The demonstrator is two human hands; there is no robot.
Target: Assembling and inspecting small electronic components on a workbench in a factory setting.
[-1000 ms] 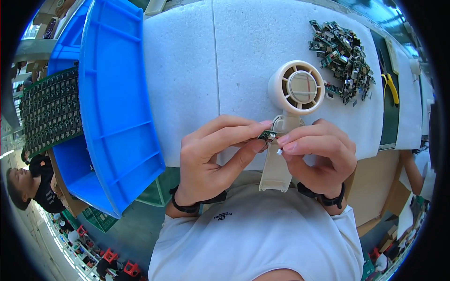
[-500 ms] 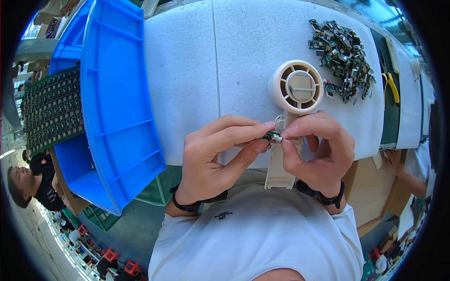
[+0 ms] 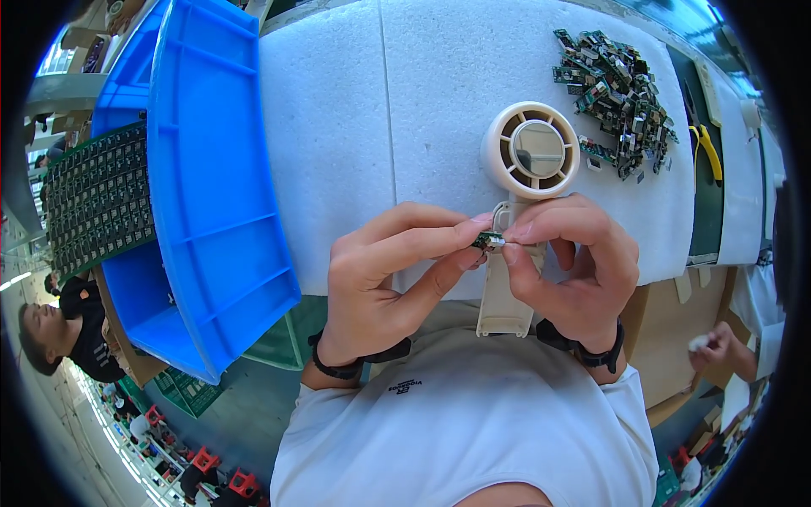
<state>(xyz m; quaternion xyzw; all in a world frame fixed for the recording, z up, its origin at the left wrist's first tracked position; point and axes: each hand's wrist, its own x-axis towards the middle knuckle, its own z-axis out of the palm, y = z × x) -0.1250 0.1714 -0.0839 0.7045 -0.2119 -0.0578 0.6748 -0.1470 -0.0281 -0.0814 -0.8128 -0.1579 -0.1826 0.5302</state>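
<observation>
A small green circuit board [image 3: 487, 241] with a silvery end is pinched between the thumb and fingers of my left hand [image 3: 397, 266]. From the other side, my right hand [image 3: 579, 262] closes thumb and forefinger at the board's silvery end; its fingertips partly hide that end. Under both hands lies a cream handheld fan [image 3: 498, 306], its handle casing pointing toward me. The round fan head [image 3: 497, 173], with a shiny disc at its centre, sits beyond my fingers. My right hand covers part of the handle.
A heap of small circuit boards [image 3: 621, 106] lies at the far right of the white foam sheet [image 3: 329, 110]. Yellow-handled pliers [image 3: 710, 156] rest beyond it. A blue bin [image 3: 220, 186] and large board panels [image 3: 97, 198] stand left. A co-worker's hand [image 3: 718, 346] is over a cardboard box [image 3: 676, 338].
My hands keep the same pinch on the circuit board, barely shifted. At the right, the co-worker's hand has moved down over the cardboard box and now holds a small whitish thing.
</observation>
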